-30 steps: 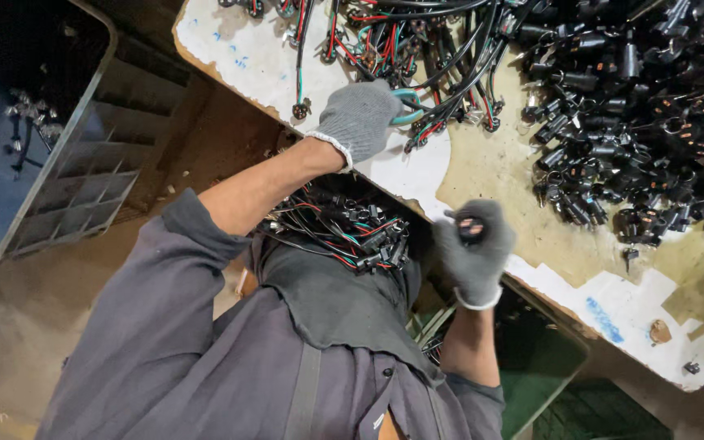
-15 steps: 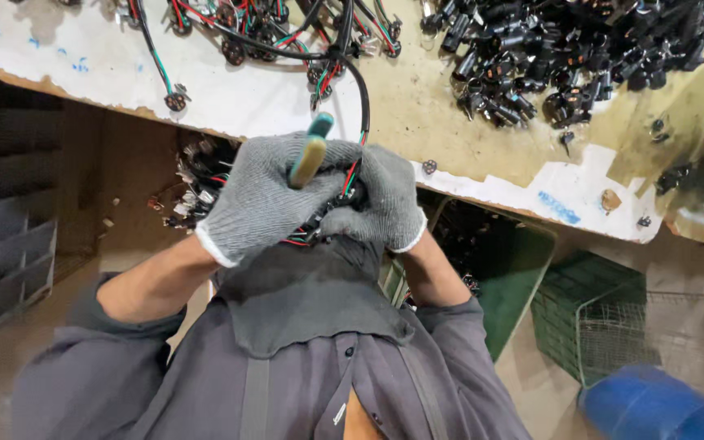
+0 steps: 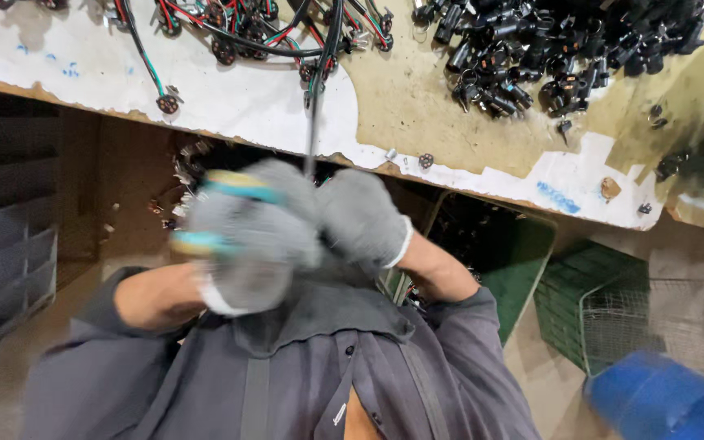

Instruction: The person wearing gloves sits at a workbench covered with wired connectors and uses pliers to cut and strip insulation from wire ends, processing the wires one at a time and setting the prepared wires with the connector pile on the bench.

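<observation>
Below the chipped white-coated surface (image 3: 230, 106), knit-gloved left hand (image 3: 246, 236), blurred, clenches a teal-handled tool (image 3: 234, 186); right hand (image 3: 360, 216), fisted, pinches a dark wire (image 3: 313, 134).

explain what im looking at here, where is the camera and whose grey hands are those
The camera sits on a person's head and looks straight down, so you see their own chest, arms and hands from above. There is no machine here: both hands wear grey knit gloves. The left hand is blurred by motion and grips a tool with a teal and yellow handle. The right hand is pressed close beside it. A thin dark cable runs from between the hands up to the workbench; which hand holds it is too blurred to tell. On that bench lie bundles of red, green and black wires with small round plugs, and to the right a heap of black connectors. Beside the person, by the floor, stand a green crate and a blue tub.
</observation>
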Demonstrator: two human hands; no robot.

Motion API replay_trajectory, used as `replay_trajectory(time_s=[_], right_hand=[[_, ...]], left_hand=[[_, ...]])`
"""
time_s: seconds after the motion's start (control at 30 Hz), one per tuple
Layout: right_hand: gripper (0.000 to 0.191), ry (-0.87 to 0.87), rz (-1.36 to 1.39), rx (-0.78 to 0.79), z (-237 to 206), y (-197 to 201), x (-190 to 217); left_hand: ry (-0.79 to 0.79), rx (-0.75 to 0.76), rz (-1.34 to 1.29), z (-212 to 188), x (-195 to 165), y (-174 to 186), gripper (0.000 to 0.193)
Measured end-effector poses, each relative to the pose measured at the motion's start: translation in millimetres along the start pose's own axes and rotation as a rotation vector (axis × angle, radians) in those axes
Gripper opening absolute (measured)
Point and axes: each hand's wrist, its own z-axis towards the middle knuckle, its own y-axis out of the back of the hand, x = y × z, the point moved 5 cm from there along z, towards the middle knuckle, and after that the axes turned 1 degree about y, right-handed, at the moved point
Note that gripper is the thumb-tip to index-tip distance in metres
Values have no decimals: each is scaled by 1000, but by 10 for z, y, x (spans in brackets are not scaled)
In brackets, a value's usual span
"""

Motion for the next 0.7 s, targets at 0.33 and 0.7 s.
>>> replay_trajectory(time_s=[0.33, 0.7], right_hand=[[54, 315, 45, -94, -80, -34, 202], [24, -334, -723, -434, -275, 1158, -1448]], left_hand=[[316, 425, 130, 179, 380, -796, 43], [616, 387, 519, -191, 1433, -516, 19]])
